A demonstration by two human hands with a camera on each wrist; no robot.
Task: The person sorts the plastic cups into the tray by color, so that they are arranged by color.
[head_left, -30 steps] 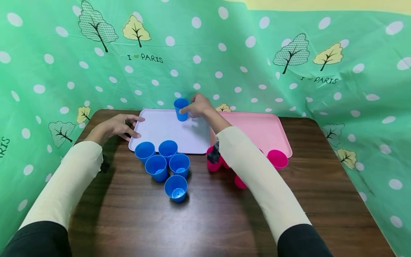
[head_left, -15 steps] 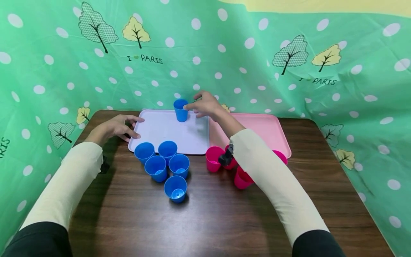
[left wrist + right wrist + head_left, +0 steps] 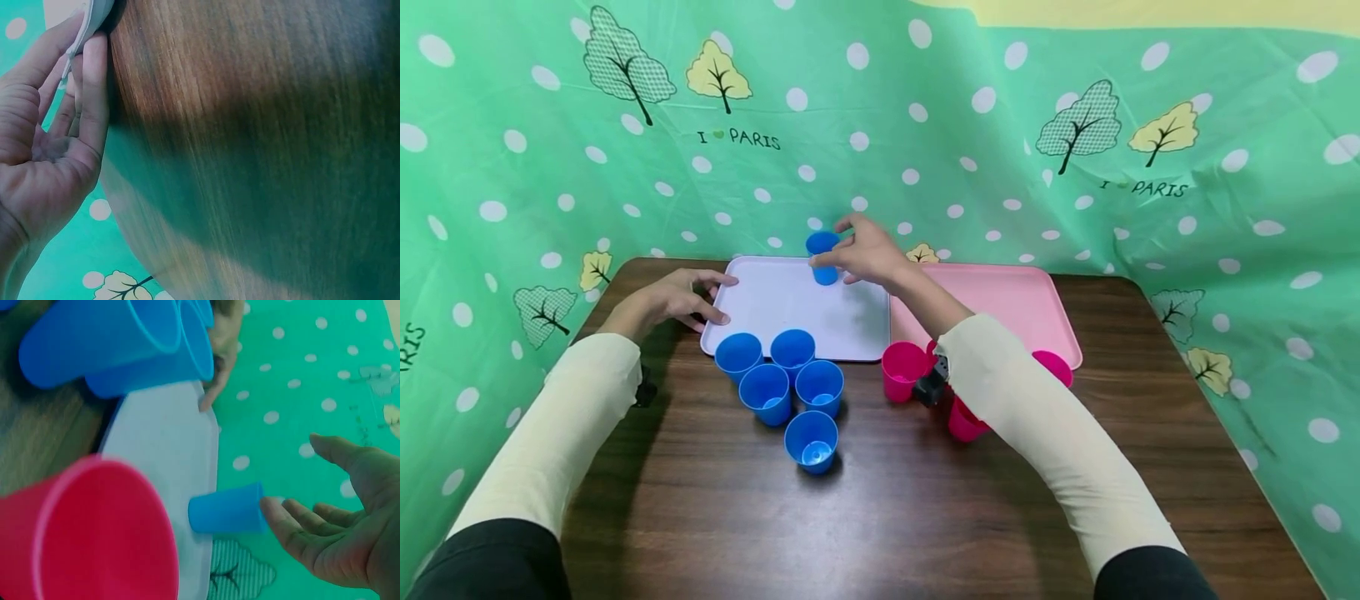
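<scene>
Head: blue cup point(image 3: 821, 245) on tray point(image 3: 790, 296)

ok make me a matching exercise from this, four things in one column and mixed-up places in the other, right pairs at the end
Things
1. left hand
2. right hand
3. pink tray
4. five blue cups

Places
A. standing on the table, in front of the white tray
B. next to the lone blue cup
C. to the right of the white tray
D. touching the white tray's left edge

Pairs: 1-D, 2-B, 3-C, 4-A
</scene>
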